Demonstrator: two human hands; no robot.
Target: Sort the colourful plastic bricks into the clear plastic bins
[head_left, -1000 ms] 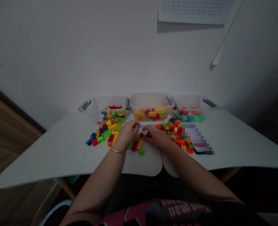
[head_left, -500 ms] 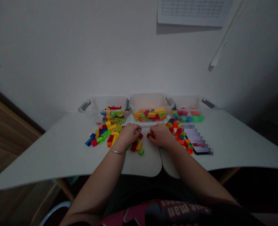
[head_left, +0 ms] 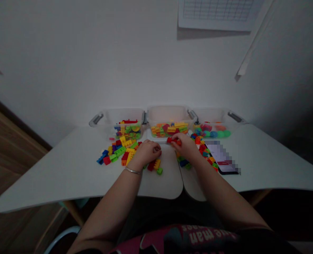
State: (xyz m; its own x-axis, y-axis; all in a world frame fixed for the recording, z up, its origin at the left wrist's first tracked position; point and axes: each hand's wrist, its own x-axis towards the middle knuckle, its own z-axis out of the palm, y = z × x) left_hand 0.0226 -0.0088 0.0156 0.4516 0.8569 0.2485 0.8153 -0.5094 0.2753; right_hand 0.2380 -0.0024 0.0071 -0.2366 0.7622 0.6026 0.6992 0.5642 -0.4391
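Right hand [head_left: 186, 147] now lifts red brick [head_left: 172, 140] toward middle bin [head_left: 169, 113] at table's far edge; left hand [head_left: 148, 152] stays curled over bricks [head_left: 154, 164], contents unclear.

Pixelated beyond reading: phone [head_left: 223, 157] near the tabletop's right front edge. Hidden under left hand [head_left: 146, 152]: several bricks [head_left: 154, 164].

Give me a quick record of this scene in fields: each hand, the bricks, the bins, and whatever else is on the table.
left hand: curled, resting on the loose bricks; what it grips cannot be told
right hand: raised toward the middle bin, pinching a red brick
loose bricks: scattered in mixed colours on the table, left and right of the hands
bins: three clear ones along the wall; left bin, middle bin, right bin, each partly filled
phone: flat, right of the hands
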